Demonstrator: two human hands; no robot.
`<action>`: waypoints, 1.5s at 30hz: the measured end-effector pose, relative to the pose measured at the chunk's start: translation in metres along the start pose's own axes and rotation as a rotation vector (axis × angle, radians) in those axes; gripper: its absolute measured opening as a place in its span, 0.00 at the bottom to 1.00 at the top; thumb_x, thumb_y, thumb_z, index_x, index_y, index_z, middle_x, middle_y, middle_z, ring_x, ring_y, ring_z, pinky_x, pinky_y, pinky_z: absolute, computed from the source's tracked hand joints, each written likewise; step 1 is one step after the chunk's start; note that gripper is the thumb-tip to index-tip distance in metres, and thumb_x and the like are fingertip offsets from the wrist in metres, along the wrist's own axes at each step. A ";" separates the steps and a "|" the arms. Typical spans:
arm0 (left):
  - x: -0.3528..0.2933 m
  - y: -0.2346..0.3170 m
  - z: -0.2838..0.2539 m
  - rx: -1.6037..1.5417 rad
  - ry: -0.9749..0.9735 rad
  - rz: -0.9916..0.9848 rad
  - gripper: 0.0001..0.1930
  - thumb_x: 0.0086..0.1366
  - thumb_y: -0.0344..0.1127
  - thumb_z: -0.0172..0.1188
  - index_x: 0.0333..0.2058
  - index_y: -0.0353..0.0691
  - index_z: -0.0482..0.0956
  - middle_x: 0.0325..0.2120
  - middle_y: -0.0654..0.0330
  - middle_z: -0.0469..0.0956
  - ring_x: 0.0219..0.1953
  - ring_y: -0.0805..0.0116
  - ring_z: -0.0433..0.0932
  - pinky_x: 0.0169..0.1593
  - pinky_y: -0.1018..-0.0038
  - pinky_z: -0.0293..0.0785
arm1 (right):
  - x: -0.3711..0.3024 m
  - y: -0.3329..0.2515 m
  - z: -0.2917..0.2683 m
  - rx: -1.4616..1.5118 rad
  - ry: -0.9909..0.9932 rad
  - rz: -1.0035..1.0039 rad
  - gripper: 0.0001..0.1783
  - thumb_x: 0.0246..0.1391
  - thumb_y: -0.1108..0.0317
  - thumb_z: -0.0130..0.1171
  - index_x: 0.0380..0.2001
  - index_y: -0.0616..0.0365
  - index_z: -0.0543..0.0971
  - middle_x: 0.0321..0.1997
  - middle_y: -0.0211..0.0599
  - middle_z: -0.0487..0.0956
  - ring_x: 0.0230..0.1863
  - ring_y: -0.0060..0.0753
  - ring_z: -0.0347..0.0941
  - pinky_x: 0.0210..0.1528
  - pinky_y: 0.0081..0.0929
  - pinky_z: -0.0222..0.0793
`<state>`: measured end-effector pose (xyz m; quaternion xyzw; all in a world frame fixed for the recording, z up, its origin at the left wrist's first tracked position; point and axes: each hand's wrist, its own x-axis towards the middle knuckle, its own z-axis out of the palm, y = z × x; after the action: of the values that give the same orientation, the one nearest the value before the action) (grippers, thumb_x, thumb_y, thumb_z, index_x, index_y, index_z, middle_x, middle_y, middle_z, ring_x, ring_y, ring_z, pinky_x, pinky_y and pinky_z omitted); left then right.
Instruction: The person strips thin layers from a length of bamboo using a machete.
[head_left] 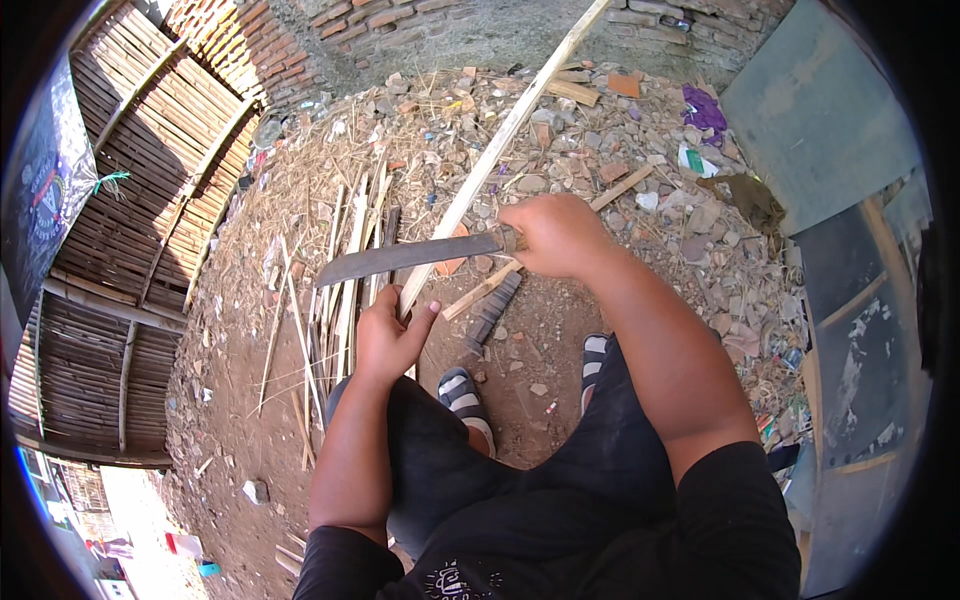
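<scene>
My right hand (560, 237) is closed around the handle of a machete (415, 256), whose broad dark blade points left. The blade crosses a long pale wooden strip (492, 150) just above my left hand (388, 338). Whether it bites into the wood I cannot tell. My left hand is wrapped round the strip's near end, its thumb sticking out to the right. From there the strip slants up and away to the right, toward the wall. Beyond and left of my left hand, several cut strips (350, 270) lie on the ground.
A dark ridged piece (494, 312) and a short wooden stick (484, 290) lie before my sandalled feet (463, 398). Rubble and straw (600, 130) spread up to a brick wall (400, 45). Slatted bamboo panels (150, 150) stand left; grey sheets (820, 110) lean at the right.
</scene>
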<state>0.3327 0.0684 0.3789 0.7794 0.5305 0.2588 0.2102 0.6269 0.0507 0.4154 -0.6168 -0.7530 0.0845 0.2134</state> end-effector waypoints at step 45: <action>0.001 0.001 -0.002 -0.009 -0.002 -0.024 0.23 0.61 0.48 0.74 0.39 0.31 0.80 0.15 0.57 0.75 0.17 0.68 0.72 0.24 0.68 0.67 | 0.000 0.033 -0.004 0.110 0.232 0.227 0.22 0.51 0.55 0.72 0.46 0.54 0.84 0.34 0.50 0.84 0.40 0.56 0.82 0.42 0.48 0.77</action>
<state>0.3327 0.0693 0.3809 0.7723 0.5384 0.2579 0.2172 0.6580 0.0579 0.4064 -0.6909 -0.6430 0.0772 0.3213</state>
